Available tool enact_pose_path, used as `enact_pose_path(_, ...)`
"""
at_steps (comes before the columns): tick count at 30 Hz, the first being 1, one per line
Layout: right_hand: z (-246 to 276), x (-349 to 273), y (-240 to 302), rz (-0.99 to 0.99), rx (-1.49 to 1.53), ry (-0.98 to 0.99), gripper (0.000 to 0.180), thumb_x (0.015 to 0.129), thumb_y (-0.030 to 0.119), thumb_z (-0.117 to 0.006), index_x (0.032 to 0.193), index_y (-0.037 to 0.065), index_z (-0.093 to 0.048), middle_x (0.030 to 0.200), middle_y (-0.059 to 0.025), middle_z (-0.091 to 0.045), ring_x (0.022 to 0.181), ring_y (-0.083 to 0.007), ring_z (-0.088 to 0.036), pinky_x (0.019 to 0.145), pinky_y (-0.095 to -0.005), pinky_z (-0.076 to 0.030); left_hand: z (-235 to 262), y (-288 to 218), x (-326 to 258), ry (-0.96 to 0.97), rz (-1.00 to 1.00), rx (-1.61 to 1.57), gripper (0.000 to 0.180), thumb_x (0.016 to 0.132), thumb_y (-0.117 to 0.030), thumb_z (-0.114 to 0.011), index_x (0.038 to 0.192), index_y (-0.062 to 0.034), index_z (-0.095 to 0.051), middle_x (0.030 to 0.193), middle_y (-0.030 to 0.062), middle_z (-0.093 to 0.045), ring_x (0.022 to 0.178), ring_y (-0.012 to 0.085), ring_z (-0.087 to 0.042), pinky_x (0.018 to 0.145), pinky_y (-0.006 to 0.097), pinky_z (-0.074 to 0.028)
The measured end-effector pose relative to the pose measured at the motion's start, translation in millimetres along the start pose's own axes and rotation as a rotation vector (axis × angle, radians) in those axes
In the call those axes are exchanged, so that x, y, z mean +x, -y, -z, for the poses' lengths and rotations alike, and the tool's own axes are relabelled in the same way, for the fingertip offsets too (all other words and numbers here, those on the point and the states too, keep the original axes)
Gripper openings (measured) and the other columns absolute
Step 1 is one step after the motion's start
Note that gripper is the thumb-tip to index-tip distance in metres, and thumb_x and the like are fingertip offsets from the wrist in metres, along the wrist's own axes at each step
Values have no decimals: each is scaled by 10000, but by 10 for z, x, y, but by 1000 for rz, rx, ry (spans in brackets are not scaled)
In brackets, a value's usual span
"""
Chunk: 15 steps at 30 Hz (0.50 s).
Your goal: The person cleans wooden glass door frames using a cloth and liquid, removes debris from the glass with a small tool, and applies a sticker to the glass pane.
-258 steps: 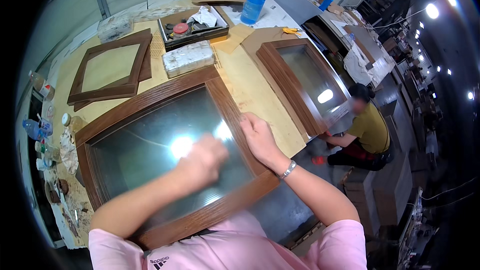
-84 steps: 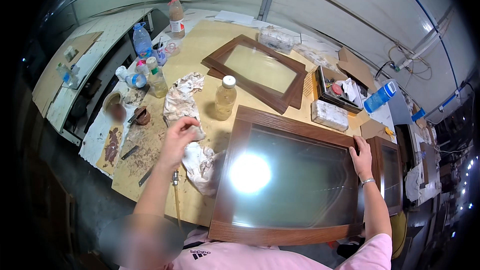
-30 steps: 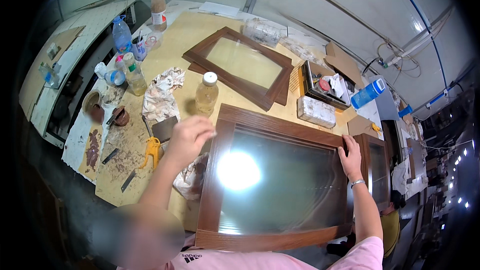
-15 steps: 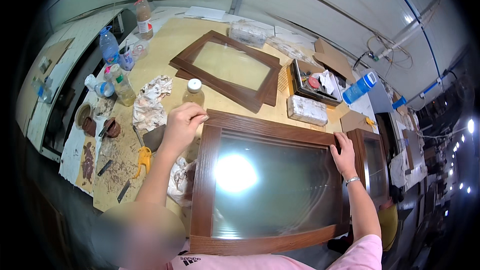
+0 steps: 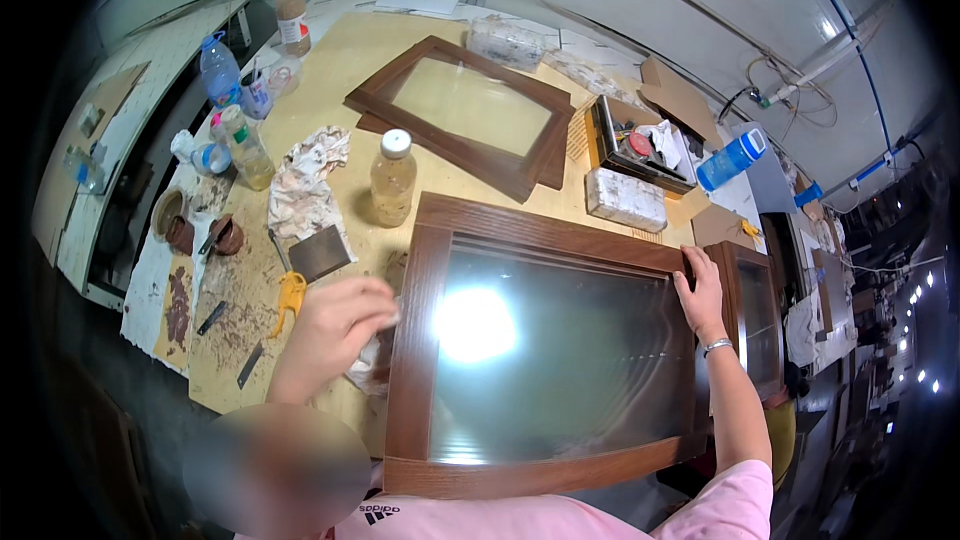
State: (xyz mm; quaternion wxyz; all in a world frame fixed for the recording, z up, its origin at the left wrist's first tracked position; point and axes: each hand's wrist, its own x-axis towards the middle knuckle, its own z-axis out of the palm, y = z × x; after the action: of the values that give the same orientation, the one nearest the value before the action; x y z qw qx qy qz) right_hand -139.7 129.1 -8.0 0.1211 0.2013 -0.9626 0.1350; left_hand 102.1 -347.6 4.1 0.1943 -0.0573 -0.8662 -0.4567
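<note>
A brown wood-framed glass door panel (image 5: 550,231) stands tilted up in front of me, with a bright lamp reflection in its glass. My right hand (image 5: 704,292) grips its upper right corner, thumb on the front face. Beside the left stile, my left hand (image 5: 335,332) is closed in a pinch; something small and pale shows at its fingertips, too small to name. A stained cloth (image 5: 367,368) lies partly hidden behind that hand. Close by are a flat dark rectangular plate (image 5: 320,252) and a yellow-handled tool (image 5: 289,298).
A white-capped bottle (image 5: 393,180) stands behind the panel. Two stacked wood frames (image 5: 448,140) lie farther back. To their right are an open box (image 5: 640,155), a wrapped block (image 5: 625,199) and a blue bottle (image 5: 732,160). Several bottles and a crumpled rag (image 5: 308,185) are on the left.
My left hand has moved from the panel's upper left corner down along its left side, uncovering the white-capped bottle. My right hand has kept its grip.
</note>
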Motion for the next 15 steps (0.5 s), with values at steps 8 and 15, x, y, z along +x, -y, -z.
enact_pose_path(8,21,27,-1,-24,-26,17,483,883,217,-646,1345,103,-565,1379,-124,-547,1247,-334,-500,1082,-418,-410,-3,212,160,-141,-68,154,123,780,22,-720,902,12,-711,940,118,-684,837,270,-666,732,336,-522)
enact_pose_path(15,-20,48,55,-17,-20,22,485,880,216,-648,1343,102,-564,1370,-124,-552,1250,-333,-500,1083,-416,-408,-41,251,255,-150,-67,207,113,778,33,-708,889,11,-715,925,110,-680,826,265,-666,731,343,-521)
